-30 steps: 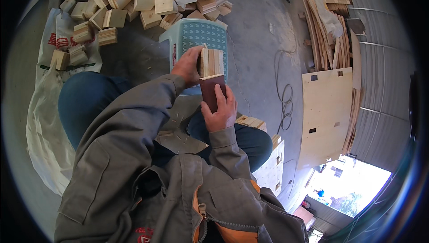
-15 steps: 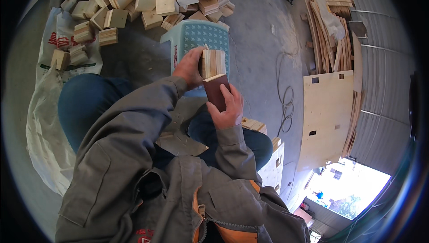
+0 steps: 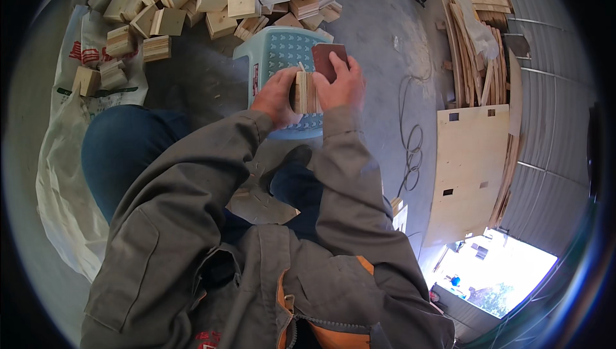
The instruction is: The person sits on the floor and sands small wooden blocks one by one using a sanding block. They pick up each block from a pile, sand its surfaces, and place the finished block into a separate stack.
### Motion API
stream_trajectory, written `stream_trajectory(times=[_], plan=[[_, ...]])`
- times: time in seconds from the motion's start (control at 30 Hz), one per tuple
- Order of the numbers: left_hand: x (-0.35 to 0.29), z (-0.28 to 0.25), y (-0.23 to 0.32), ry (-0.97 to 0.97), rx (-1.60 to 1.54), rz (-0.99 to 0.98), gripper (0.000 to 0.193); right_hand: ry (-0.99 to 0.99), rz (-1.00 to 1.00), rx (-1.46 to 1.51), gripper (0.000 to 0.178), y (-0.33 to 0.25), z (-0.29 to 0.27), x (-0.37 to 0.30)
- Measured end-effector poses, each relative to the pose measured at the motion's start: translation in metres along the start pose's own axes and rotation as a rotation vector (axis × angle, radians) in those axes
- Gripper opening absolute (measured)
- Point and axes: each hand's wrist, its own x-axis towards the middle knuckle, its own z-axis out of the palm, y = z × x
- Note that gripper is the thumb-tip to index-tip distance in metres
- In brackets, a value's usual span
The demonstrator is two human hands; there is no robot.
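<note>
The left hand [image 3: 277, 97] is gripping a layered wooden block [image 3: 307, 93] above a pale blue stool [image 3: 281, 51], while the right hand [image 3: 342, 86] is clasping a reddish-brown flat piece [image 3: 327, 58] just beside that block's upper right. A white plastic sack [image 3: 69, 169] is lying left of the person's knee [image 3: 125, 150], a few loose blocks [image 3: 112, 74] are resting on its far end, and its folds are hiding any contents.

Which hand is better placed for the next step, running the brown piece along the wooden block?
Probably the right hand: it holds the brown piece near the wooden block, while the left hand holds that block from its left.
</note>
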Motion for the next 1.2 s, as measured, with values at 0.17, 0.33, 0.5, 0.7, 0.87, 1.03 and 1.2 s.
stream_trajectory(times=[0.17, 0.33, 0.5, 0.7, 0.87, 1.03, 1.2], plan=[[-0.001, 0.002, 0.005, 0.001, -0.041, 0.04, 0.09, -0.023, 0.021, -0.035, 0.065, 0.003, 0.006, 0.003], [-0.004, 0.002, 0.0, -0.025, -0.052, -0.032, 0.087, -0.007, -0.048, 0.003, 0.064, 0.001, -0.007, -0.055], [-0.004, 0.007, -0.011, -0.039, -0.037, -0.008, 0.086, -0.015, -0.085, 0.141, 0.065, 0.012, -0.018, -0.091], [-0.003, 0.009, -0.013, -0.028, -0.065, -0.041, 0.089, -0.002, -0.008, 0.101, 0.064, 0.009, -0.004, -0.026], [-0.002, 0.005, -0.009, -0.084, -0.083, -0.027, 0.09, -0.057, 0.023, -0.041, 0.064, -0.001, 0.001, 0.005], [-0.006, 0.006, -0.015, -0.046, -0.059, 0.004, 0.091, 0.008, -0.025, -0.042, 0.062, -0.008, -0.008, -0.047], [-0.005, 0.006, -0.012, -0.034, -0.068, 0.007, 0.091, 0.04, -0.054, -0.004, 0.063, -0.006, -0.021, -0.095]])
